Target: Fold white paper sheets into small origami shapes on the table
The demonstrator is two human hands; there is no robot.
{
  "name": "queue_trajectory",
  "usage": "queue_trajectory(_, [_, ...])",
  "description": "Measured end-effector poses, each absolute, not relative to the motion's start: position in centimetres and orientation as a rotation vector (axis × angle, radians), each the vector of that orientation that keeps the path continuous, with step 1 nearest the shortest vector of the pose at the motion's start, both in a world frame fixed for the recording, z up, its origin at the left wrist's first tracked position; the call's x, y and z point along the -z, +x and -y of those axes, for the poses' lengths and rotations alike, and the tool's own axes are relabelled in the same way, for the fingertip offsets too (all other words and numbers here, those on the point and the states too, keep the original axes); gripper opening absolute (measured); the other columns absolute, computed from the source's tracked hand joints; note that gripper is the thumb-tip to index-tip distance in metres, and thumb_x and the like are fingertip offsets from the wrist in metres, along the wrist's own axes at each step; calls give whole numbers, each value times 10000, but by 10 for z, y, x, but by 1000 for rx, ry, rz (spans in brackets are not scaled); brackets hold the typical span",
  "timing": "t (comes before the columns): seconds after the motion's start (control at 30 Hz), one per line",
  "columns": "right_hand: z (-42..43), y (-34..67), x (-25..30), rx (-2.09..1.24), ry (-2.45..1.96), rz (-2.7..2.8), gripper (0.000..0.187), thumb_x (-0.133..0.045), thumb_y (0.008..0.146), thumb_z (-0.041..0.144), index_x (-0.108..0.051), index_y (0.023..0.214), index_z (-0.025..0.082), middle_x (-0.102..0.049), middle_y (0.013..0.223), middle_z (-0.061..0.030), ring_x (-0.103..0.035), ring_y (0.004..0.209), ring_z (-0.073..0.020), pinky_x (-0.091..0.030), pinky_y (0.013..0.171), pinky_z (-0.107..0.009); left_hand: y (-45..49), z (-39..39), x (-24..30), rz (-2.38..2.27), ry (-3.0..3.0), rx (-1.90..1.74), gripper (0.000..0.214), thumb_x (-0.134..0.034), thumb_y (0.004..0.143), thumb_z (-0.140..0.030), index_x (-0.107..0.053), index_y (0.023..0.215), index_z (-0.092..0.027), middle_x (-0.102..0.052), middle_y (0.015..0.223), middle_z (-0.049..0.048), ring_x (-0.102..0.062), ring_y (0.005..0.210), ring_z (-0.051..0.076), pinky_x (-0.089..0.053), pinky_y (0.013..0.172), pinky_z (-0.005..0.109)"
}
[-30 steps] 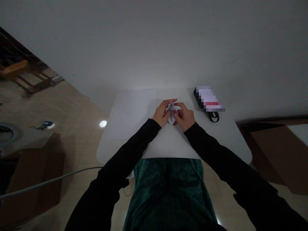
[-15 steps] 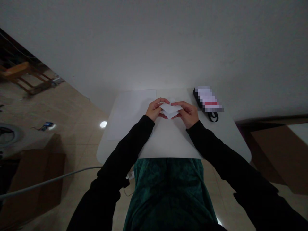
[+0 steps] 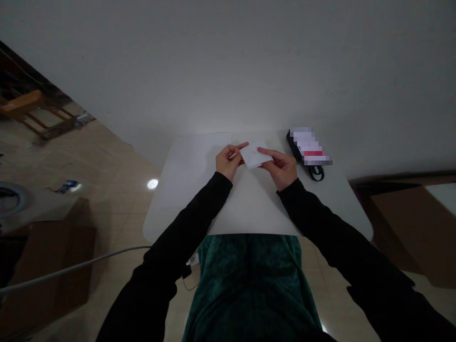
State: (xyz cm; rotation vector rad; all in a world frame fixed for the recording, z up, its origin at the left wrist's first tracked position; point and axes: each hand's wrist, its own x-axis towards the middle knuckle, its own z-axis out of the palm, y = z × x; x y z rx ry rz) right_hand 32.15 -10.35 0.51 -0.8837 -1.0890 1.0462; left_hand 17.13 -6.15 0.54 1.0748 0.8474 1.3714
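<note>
The folded white paper [image 3: 255, 156] had gone from a spread form with gaping layers to a flatter, four-sided packet, which suggested that its folds had been brought together. The left hand [image 3: 227, 159] had its grip nearly closed at the packet's left corner; the right hand [image 3: 284, 170] pinched the right side, fingers above and thumb tucked by the lower edge. The packet sat tilted over the counter [image 3: 249, 211], to the right of a large white sheet [image 3: 195, 166]; whether it touched the surface could not be told.

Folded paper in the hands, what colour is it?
The folded paper is white; the head view shows it.
</note>
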Motion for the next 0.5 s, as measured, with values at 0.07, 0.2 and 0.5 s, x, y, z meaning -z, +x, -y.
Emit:
queue_trajectory(0.07, [103, 322, -3, -1001, -896, 1137, 379, -785, 674, 324, -734, 1042, 253, -718, 1119, -46, -682, 992, -235, -577, 933, -526, 171, 61, -8, -842, 1048, -1346, 171, -654, 766, -299, -546, 834, -185, -690, 1166, 90, -680, 842, 134, -560, 697, 266])
queue_trajectory(0.2, [103, 322, 0, -975, -846, 1198, 464, -753, 708, 320, -680, 1163, 265, -659, 1255, -55, -642, 1124, -248, -531, 1011, -515, 170, 61, -11, -882, 942, -1368, 189, -619, 830, -343, -520, 924, -213, -678, 1082, 46, -631, 660, 76, -557, 650, 258])
queue_trajectory(0.5, [110, 322, -8, -1035, -827, 1359, 480, -705, 740, 333, -645, 1214, 291, -600, 1335, -32, -583, 1214, -238, -526, 1011, -471, 171, 64, -13, -924, 1162, -1291, 417, -757, 688, -522, -549, 826, -188, -606, 782, -14, -617, 690, 91, -580, 584, 220])
